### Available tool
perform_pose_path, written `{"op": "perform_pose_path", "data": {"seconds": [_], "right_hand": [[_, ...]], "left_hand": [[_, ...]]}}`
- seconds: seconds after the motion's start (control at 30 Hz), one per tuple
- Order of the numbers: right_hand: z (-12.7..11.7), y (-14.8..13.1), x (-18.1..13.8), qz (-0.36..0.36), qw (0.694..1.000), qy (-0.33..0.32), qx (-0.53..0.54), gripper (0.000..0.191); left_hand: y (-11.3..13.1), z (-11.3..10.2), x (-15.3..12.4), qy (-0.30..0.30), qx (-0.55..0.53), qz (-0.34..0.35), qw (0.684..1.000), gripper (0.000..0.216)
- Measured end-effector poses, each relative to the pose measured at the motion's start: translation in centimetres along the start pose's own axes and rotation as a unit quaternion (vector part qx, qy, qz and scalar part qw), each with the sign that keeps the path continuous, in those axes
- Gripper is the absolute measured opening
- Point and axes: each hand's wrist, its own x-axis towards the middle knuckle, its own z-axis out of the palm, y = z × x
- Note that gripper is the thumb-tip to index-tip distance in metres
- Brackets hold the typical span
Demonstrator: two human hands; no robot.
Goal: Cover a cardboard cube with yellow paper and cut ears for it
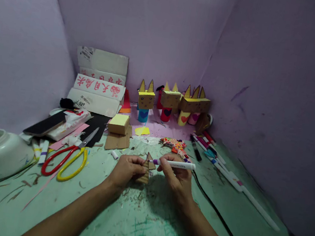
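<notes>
At the middle of the green table, my left hand [126,171] is closed on a small pointed piece of corrugated cardboard [145,174]. My right hand [176,179] grips a white marker [180,165] with a purple end. The marker lies nearly level, and its tip is at the upper edge of the cardboard; whether it touches I cannot tell. Another small brown cardboard piece [151,165] shows just behind, between my hands. A white marker cap [114,155] lies beyond my left hand. Parts of the held cardboard are hidden by my left fingers.
Scissors [74,153] with red and yellow handles lie left, near a white pot [0,154]. A small box [118,124] with a yellow top sits further back. Several cardboard-headed figures [168,100] stand by the wall. Several markers [225,174] and a black cable [215,210] lie right.
</notes>
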Motion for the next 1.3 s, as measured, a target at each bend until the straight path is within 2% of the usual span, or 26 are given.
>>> {"op": "perform_pose_path", "data": {"seconds": [0.83, 1.2, 1.3], "right_hand": [[-0.3, 0.53, -0.22, -0.003, 1.0, -0.004, -0.009, 0.019], [-0.41, 0.88, -0.39, 0.016, 0.999, -0.037, -0.029, 0.019], [-0.43, 0.75, -0.42, 0.015, 0.999, -0.028, -0.019, 0.019]], "left_hand": [[0.08, 0.06, 0.0, 0.008, -0.004, -0.001, 1.0, 0.012], [0.16, 0.12, -0.05, 0.01, -0.006, -0.002, 1.0, 0.012], [0.16, 0.1, -0.02, 0.009, -0.007, -0.001, 1.0, 0.012]]}}
